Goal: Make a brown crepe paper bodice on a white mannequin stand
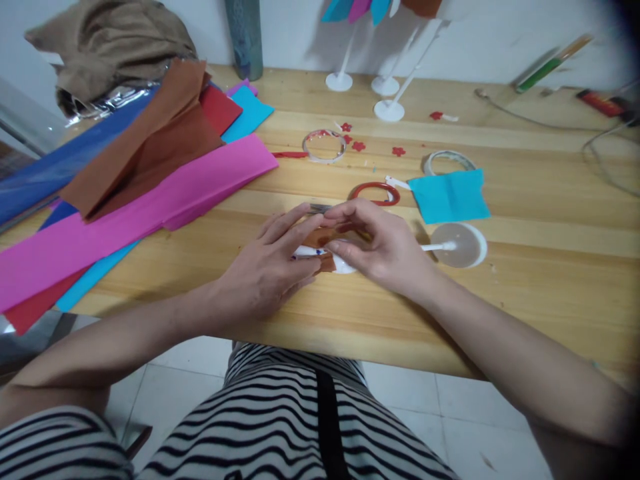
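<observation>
Near the front of the table, my left hand [273, 263] and my right hand [383, 247] meet over a brown paper-like piece [320, 237]. The left fingers reach across the piece, with the thumb below, gripping its left side. My right hand is curled, its thumb and index finger pinching the right side. A white stick with blue marks [307, 251] shows between the hands. Under the right fingers sits a whitish round thing [343, 263], partly covered. A white stand with a round base [457, 245] lies tipped to the right of my right hand.
Folded sheets, including a pink one [215, 173] and a brown one [150, 140], pile up at left. Tape rolls [325, 160], a red ring [353, 193], a turquoise sheet [450, 197] and red flower cutouts [399, 152] lie beyond my hands. White stands [389, 111] stand behind.
</observation>
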`<state>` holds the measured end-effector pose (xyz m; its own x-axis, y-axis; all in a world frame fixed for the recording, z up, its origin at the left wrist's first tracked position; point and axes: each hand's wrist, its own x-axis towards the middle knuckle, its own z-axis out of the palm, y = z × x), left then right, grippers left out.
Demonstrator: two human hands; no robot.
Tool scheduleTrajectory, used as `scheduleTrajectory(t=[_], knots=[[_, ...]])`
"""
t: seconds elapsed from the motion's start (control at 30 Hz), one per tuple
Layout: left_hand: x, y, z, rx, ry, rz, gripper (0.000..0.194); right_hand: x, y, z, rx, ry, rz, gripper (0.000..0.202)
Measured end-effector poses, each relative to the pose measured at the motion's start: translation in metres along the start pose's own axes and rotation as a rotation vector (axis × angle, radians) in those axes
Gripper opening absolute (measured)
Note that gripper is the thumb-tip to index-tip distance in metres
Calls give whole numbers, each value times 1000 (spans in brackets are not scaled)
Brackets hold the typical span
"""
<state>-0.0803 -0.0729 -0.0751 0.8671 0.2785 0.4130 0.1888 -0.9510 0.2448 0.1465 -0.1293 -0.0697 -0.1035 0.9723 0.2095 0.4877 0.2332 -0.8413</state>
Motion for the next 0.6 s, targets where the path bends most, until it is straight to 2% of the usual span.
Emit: scheduleTrajectory(t=[0.1, 0.2, 0.33, 0.47, 0.6], knots=[[-1, 1, 1, 9, -9, -20, 27, 3, -1, 3, -62, 15, 23, 24], [-3, 2, 0, 44, -25, -34, 26, 5, -4, 2, -117, 0, 12, 4], [-3, 1, -2, 68, -25, -10, 22, 6, -7, -3, -159, -84, -69, 15], [-2, 1, 0, 44, 25, 4, 19, 5, -7, -7, -192, -176, -114, 16], [-1, 3, 3, 13, 23, -39, 19, 4, -7, -8, -194, -205, -178, 14]])
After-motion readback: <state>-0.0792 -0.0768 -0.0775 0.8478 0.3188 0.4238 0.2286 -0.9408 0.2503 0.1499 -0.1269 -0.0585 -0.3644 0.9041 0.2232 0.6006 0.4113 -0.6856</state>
